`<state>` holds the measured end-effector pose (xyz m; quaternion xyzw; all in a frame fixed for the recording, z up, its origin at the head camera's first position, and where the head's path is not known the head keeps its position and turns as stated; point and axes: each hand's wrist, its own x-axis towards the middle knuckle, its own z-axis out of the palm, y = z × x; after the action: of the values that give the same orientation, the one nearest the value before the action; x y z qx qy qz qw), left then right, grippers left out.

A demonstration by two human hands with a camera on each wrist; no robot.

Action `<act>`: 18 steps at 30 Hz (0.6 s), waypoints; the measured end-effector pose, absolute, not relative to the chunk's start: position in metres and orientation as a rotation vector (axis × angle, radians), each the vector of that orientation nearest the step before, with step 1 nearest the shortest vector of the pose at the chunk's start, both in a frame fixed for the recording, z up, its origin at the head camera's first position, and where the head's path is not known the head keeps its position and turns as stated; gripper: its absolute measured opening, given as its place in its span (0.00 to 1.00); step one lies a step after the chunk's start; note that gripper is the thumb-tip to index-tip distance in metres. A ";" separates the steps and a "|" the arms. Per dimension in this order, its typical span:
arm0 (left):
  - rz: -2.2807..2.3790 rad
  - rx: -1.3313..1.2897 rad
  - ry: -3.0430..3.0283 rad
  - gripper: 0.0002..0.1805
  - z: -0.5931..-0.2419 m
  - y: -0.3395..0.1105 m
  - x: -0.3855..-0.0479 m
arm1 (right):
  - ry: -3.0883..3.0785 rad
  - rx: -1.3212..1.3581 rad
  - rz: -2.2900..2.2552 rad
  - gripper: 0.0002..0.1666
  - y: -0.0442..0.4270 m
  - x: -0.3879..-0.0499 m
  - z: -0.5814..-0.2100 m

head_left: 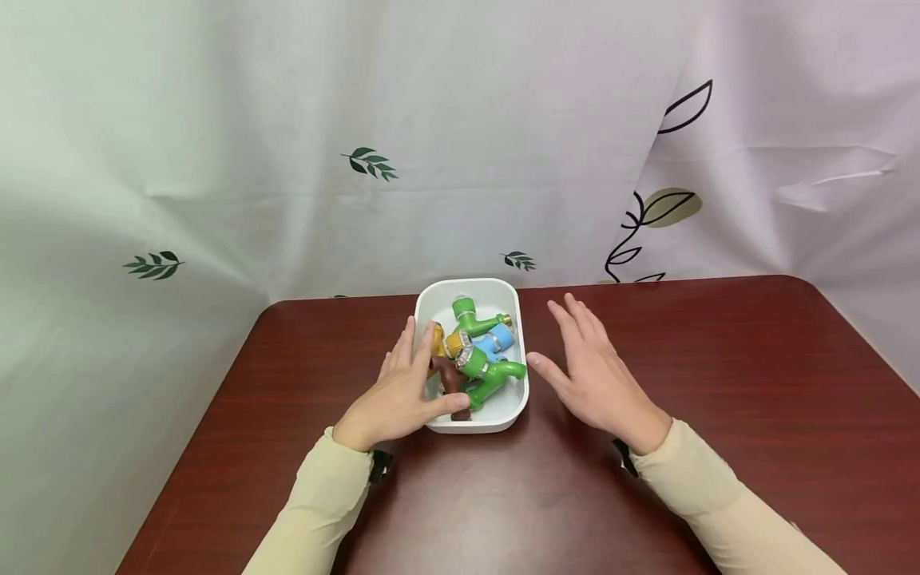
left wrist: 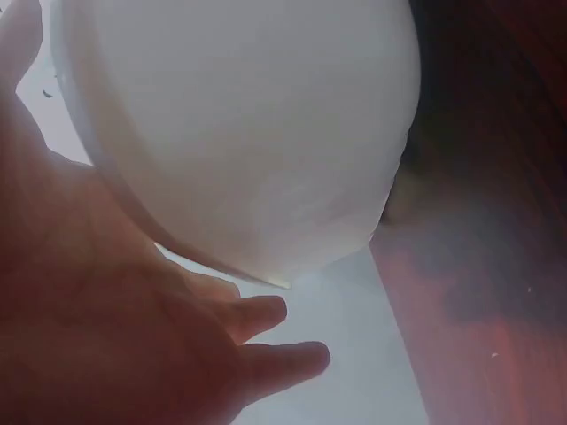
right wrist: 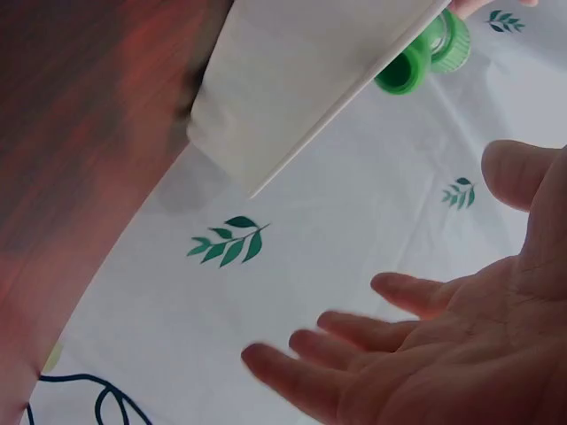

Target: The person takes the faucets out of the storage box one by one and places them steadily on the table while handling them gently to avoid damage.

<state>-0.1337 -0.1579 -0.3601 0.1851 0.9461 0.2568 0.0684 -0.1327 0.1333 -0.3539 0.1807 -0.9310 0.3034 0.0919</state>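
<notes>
A white plastic basin (head_left: 469,283) stands on the table and holds several coloured plastic water taps. Two are green: one green tap (head_left: 492,380) lies at the near right with its spout over the rim, the other green tap (head_left: 470,321) farther back. Between them is a blue tap (head_left: 497,342); on the left lie a yellow tap (head_left: 456,344) and a brown tap (head_left: 450,375), partly hidden. My left hand (head_left: 398,399) is at the basin's left side, fingers extended, thumb over the near corner; contact is unclear. My right hand (head_left: 596,379) hovers right of the basin, fingers spread, holding nothing.
The dark red wooden table (head_left: 719,383) extends to both sides and toward me. Behind it hangs a pale curtain (head_left: 460,160) with leaf prints, reaching down to the table's back edge. The basin stands near that back edge.
</notes>
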 end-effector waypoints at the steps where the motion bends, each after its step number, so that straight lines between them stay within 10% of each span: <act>1: 0.780 0.565 2.849 0.68 -0.361 -0.158 -0.134 | -2.765 0.551 0.906 0.47 0.132 -0.133 -0.353; 18: 0.837 0.583 2.765 0.79 -0.365 -0.158 -0.134 | -2.727 0.774 0.936 0.41 0.106 -0.133 -0.345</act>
<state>-0.1344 -0.1581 -0.3650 0.1969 0.9337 0.2828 0.0970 -0.1328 0.1057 -0.3454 0.2586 -0.9106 0.3127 0.0782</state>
